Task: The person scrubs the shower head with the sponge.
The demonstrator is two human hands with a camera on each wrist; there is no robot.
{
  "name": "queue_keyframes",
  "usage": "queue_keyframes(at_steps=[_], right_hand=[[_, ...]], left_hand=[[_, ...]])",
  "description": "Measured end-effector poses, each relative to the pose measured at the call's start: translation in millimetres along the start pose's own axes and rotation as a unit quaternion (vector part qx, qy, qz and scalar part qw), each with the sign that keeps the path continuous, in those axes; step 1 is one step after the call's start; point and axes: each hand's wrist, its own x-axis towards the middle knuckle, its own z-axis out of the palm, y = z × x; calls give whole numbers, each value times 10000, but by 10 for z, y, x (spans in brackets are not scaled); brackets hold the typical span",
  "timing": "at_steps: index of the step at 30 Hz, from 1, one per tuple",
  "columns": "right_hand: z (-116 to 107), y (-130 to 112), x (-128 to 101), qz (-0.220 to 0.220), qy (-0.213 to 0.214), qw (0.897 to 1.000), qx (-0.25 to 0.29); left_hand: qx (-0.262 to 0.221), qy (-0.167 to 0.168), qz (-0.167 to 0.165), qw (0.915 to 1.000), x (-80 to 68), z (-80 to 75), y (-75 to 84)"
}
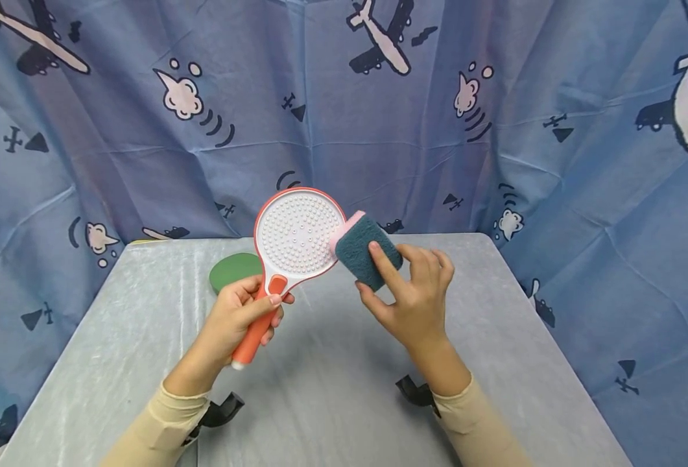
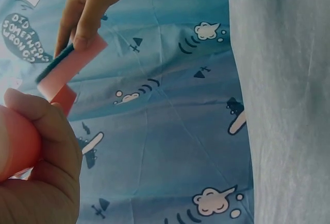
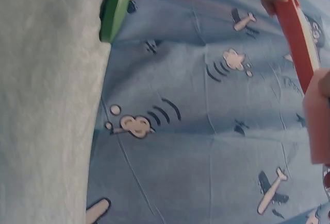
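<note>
My left hand (image 1: 244, 311) grips the orange handle of a round white paddle-shaped brush (image 1: 298, 235) with a studded face and holds it upright above the table. My right hand (image 1: 404, 285) pinches a sponge (image 1: 367, 250), dark green on one face and pink on the other, and holds it against the brush's right rim. In the left wrist view the sponge (image 2: 69, 64) shows its pink side between the fingers of the right hand (image 2: 85, 15), with my left hand (image 2: 38, 167) in the foreground. In the right wrist view the orange brush edge (image 3: 296, 33) and pink sponge (image 3: 317, 118) sit at the right.
A green oval dish (image 1: 234, 270) lies on the grey table (image 1: 332, 376) behind my left hand; it shows as the green dish (image 3: 116, 10) at the table edge. Blue cloth with airplane prints (image 1: 437, 117) hangs behind and around the table.
</note>
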Motion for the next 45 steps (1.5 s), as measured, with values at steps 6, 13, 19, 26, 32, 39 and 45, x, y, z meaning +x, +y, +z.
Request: queue_keyframes(at_steps=[6,13,19,26,32,39,45], right_hand=[[1,28,-6,254,-137,9995,152],[108,-185,-77,-1103,-483,9917,455],[55,-131,-36,-755,-115,9967,277],[2,-13,-17,437,109,9981,410],[106,-154,-77,762,-159,9887,1278],[200,-282,-141,-313,-283,9919,1201],[198,-260,-149,-727,-331,9933,832]], left_hand=[[87,28,34,10000,14,-11,-3],[-88,121,229,9996,10,-34,-18],[-456,-116,154,9988,21,-2,-31],[-379,-299,79,9988,23,33,-61],[-36,-314,510,9982,21,37,-70],[-537,-421,801,9945,22,20,-47],[-555,-503,642,9951,17,15,-32]])
